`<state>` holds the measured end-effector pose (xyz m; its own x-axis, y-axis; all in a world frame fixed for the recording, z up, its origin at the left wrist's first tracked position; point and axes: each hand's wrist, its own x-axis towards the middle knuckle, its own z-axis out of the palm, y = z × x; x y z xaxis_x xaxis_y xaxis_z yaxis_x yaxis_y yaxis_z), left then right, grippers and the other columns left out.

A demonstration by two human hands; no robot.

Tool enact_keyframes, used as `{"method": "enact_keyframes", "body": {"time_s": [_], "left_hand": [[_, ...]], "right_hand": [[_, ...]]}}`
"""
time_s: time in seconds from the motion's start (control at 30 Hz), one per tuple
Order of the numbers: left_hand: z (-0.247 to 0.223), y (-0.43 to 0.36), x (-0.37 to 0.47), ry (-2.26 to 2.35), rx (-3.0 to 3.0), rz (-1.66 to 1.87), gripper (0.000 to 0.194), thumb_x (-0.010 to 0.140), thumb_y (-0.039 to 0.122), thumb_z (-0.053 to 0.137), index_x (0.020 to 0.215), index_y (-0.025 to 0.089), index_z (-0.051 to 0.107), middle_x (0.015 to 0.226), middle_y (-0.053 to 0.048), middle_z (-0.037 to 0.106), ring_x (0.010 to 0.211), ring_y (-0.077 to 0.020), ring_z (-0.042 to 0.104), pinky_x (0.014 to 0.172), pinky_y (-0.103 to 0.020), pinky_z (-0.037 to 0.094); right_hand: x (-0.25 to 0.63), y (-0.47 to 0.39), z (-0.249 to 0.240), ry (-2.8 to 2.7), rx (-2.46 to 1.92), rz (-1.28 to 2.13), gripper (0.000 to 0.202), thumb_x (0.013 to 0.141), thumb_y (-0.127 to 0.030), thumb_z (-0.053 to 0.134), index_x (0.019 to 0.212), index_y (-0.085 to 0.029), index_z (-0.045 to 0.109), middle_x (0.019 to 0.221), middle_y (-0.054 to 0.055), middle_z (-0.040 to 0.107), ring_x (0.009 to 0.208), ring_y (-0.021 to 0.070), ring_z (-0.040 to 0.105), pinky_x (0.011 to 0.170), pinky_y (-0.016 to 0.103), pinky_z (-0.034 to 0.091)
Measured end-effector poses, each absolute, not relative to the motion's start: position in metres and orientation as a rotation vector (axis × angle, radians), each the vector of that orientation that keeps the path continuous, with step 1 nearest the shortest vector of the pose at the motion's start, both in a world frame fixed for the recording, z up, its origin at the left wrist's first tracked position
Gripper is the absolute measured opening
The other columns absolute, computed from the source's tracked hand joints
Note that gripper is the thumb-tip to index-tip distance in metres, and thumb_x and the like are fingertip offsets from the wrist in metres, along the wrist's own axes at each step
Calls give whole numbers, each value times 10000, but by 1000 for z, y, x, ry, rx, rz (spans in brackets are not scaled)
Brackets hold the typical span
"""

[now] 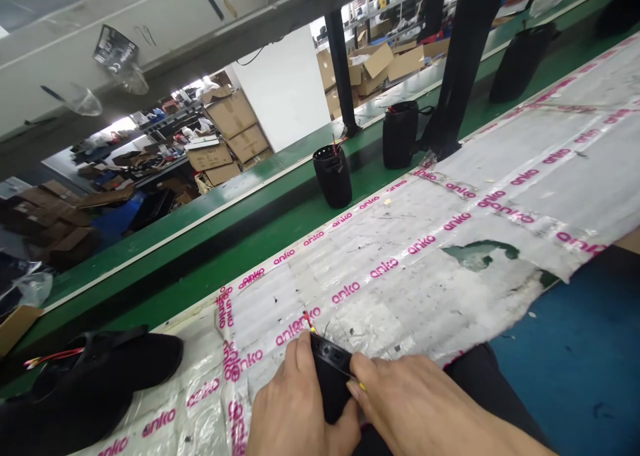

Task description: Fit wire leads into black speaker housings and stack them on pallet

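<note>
Over wht sheet (420, 289), L grip (295, 399) + R grip (395, 389) hold blk cyl (331, 388).

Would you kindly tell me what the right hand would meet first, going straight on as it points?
The right hand would first meet the black piece it touches, then probably the left hand; depth is unclear.
</note>
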<state>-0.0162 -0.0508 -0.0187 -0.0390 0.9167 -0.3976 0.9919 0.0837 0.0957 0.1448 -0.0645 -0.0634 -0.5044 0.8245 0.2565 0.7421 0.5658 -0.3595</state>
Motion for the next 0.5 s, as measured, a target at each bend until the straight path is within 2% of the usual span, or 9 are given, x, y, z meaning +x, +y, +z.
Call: {"method": "enact_keyframes", "body": {"time_s": [0.13,0.23,0.3,0.37,0.43,0.5], "left_hand": [[-21,-50,-16,1994,1885,-307,576,811,308,546,1340,122,414,1154,-173,679,1104,-355,671,886,-422,512],[-24,-51,-16,2021,1930,-323,636,800,321,556,1373,90,403,1242,-207,641,1141,-368,649,903,-429,514],[-24,-51,-17,2037,1946,-318,672,805,333,553,1400,66,391,1290,-220,619,1154,-374,641,922,-445,508],[-23,-52,-16,2056,1924,-303,678,815,344,546,1418,77,387,1278,-204,640,1138,-367,653,938,-447,499],[-20,-53,-16,2096,1892,-285,700,804,357,566,1436,114,386,1265,-179,662,1116,-371,665,947,-454,492],[-17,-54,-17,2125,1874,-265,760,780,378,594,1461,125,373,1295,-178,654,1135,-387,654,972,-476,479]], "right_hand": [[138,-50,-69,-2571,-1273,386,239,693,-61,583,872,-219,594,653,-8,670,497,230,641,456,332,369],[135,-43,-76,-2664,-1224,405,240,635,-67,617,814,-224,586,655,-2,660,496,234,638,445,324,350],[138,-43,-78,-2614,-1179,433,171,713,-82,600,797,-228,571,679,-1,661,506,224,639,452,315,355],[142,-46,-78,-2378,-1151,545,116,884,-138,501,861,-228,569,685,-10,656,518,202,640,471,300,381],[148,-51,-78,-2032,-1177,658,209,1017,-218,354,998,-226,562,703,-19,658,571,184,656,522,280,423],[152,-56,-81,-1829,-1225,708,241,1059,-291,310,1076,-232,543,720,-25,662,608,177,661,559,268,443]]}}
